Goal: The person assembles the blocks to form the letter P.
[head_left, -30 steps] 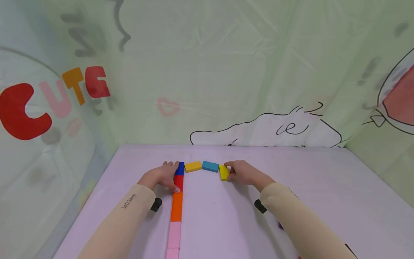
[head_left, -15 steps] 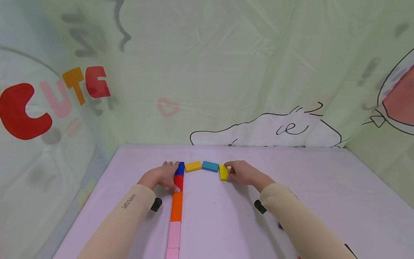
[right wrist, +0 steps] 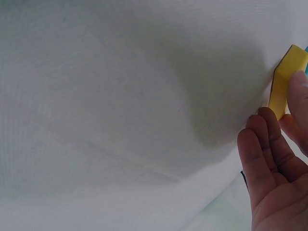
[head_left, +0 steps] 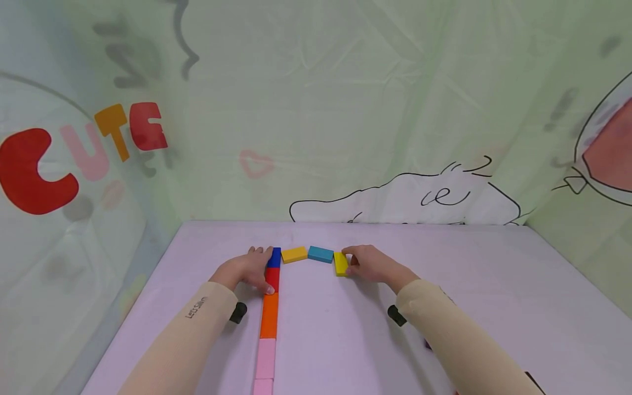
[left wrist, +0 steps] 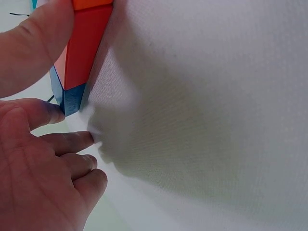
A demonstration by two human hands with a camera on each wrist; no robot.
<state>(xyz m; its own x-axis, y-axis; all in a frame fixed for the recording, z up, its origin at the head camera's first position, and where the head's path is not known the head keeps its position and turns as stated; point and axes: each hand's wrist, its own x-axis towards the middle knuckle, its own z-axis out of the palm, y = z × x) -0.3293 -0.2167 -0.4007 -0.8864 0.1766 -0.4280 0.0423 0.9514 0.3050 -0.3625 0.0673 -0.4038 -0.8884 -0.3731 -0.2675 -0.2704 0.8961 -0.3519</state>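
Note:
A straight row of coloured blocks runs away from me in the head view: pink (head_left: pixel 266 357), orange (head_left: pixel 269 315), red (head_left: pixel 272 278) and blue (head_left: pixel 274 258) at the far end. My left hand (head_left: pixel 249 269) rests along that end, its thumb on the red block and its index finger touching the blue one, other fingers loosely extended. From the blue end, an amber block (head_left: pixel 294 254) and a teal block (head_left: pixel 321 254) angle rightward. At their right, my right hand (head_left: pixel 370 262) pinches a yellow block (head_left: pixel 340 264) between thumb and index finger; this block touches the teal one's corner.
The white table (head_left: pixel 316 340) ends at a printed fabric backdrop (head_left: pixel 316 109). A small dark thing (head_left: pixel 428 344) and a red bit (head_left: pixel 457 392) show beside the right sleeve, mostly hidden. Black wrist cameras (head_left: pixel 396 315) sit under both forearms.
Almost nothing moves. The yellow block has turned very slightly under my right hand, while the left hand stays on the row.

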